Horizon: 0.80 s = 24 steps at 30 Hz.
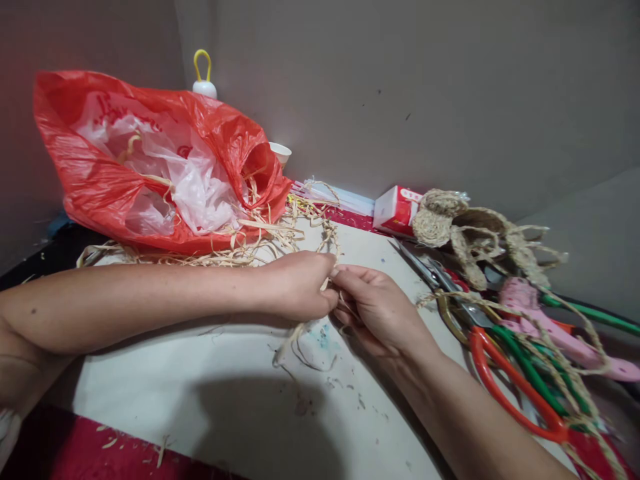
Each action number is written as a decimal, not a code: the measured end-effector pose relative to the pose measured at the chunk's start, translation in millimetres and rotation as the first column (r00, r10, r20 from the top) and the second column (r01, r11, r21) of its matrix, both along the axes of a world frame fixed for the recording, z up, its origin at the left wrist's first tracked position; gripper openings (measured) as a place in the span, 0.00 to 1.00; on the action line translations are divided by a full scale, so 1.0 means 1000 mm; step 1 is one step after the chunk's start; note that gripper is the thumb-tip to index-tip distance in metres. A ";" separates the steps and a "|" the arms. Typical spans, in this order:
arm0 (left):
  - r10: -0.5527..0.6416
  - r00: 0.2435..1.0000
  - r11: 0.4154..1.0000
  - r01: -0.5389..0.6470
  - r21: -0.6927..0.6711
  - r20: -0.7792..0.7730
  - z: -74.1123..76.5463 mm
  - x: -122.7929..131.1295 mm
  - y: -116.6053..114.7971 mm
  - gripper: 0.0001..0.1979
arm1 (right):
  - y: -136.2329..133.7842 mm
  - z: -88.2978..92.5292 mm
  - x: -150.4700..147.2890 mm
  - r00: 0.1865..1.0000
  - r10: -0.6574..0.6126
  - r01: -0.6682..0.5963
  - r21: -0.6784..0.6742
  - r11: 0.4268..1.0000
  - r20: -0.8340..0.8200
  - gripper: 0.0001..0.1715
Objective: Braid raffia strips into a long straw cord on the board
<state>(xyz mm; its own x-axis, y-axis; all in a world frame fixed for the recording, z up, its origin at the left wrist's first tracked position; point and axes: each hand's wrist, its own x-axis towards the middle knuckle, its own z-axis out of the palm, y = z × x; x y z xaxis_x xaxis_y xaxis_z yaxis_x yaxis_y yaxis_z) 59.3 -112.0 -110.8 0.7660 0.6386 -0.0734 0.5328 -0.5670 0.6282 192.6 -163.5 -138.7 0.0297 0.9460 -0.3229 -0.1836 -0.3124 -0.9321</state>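
Over the middle of the white board [150, 393], my left hand [305, 283] is closed around a braided straw cord [330, 233]. The braid runs up from the fingers toward the loose straw [245, 247]. Right beside it, my right hand [373, 303] pinches straw strands at the same spot, thumb against forefinger. The fingertips of both hands nearly touch, and they partly hide the straw between them. Thin loose ends [295, 347] hang below onto the board.
A red plastic bag [100, 193] holding white plastic and straw stands at the left. To the right lie orange-handled scissors [515, 387], green-handled scissors [530, 367], a pink tool [565, 333], a braided straw piece [435, 220] and long braid. A red-and-white box [395, 210] is near the wall.
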 end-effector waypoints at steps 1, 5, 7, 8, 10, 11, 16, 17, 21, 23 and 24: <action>0.005 1.000 1.000 -0.005 -0.030 0.007 0.005 -0.001 0.002 0.12 | 0.000 0.002 0.002 1.000 0.008 -0.008 0.004 1.000 -0.011 0.19; 0.148 0.968 0.989 -0.144 -0.033 0.203 0.016 -0.003 0.016 0.10 | 0.003 0.008 0.009 0.993 0.052 -0.051 0.014 0.999 -0.110 0.17; 0.201 0.918 0.979 -0.175 -0.107 0.341 0.012 -0.002 0.022 0.07 | 0.004 0.009 0.012 0.987 0.081 -0.082 -0.001 0.997 -0.140 0.16; 0.218 0.904 0.967 -0.148 -0.209 0.367 0.008 0.000 0.023 0.06 | 0.004 0.008 0.013 0.985 0.094 -0.097 -0.008 0.995 -0.143 0.16; 0.241 0.908 0.875 -0.051 -0.481 0.342 -0.001 0.004 0.022 0.04 | 0.005 0.007 0.015 0.983 0.119 -0.122 -0.012 0.992 -0.138 0.17; 0.248 0.915 0.799 -0.009 -0.601 0.318 -0.005 0.005 0.020 0.05 | 0.006 0.007 0.015 0.982 0.130 -0.133 -0.012 0.991 -0.135 0.18; 0.246 0.932 0.696 0.022 -0.718 0.267 -0.007 0.005 0.014 0.10 | 0.008 0.006 0.020 0.980 0.138 -0.143 -0.029 0.989 -0.144 0.18; 0.231 0.936 0.737 0.010 -0.676 0.265 -0.006 0.004 0.014 0.10 | 0.008 0.006 0.021 0.979 0.140 -0.147 -0.034 0.989 -0.149 0.18; 0.078 0.958 0.888 0.058 -0.456 0.274 -0.002 -0.003 0.021 0.10 | 0.010 0.006 0.025 0.965 0.198 -0.212 -0.066 0.975 -0.170 0.18; -0.024 0.975 0.911 0.112 -0.397 0.220 0.000 -0.007 0.029 0.10 | 0.010 0.005 0.027 0.958 0.232 -0.248 -0.081 0.965 -0.167 0.17; -0.067 0.981 0.916 0.133 -0.379 0.184 0.001 -0.009 0.033 0.10 | 0.011 0.005 0.028 0.956 0.246 -0.262 -0.086 0.961 -0.160 0.16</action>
